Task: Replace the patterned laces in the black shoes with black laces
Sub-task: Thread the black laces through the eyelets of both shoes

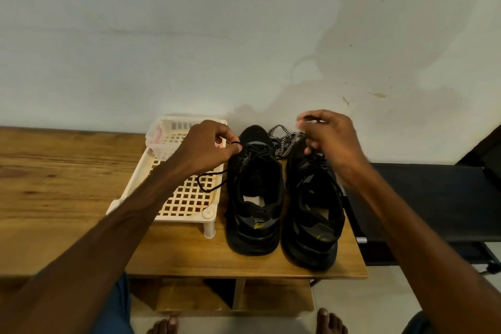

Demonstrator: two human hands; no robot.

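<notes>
Two black shoes stand side by side on the wooden table [67,171], heels toward me: the left shoe [254,198] and the right shoe [314,211]. A black lace [208,184] runs through the left shoe's eyelets and loops out over the tray. My left hand [208,149] pinches that lace just left of the shoe's toe. My right hand [330,138] hovers above the right shoe's front with fingers curled; it is blurred, and whether it holds a lace end cannot be told. The patterned black-and-white laces [284,141] lie in a heap behind the shoes, by the wall.
A cream plastic lattice tray [189,198] on short legs stands left of the shoes, with a small basket [165,138] at its far end. A dark bench [433,198] sits to the right of the table. The wall rises directly behind. My bare feet show below the table edge.
</notes>
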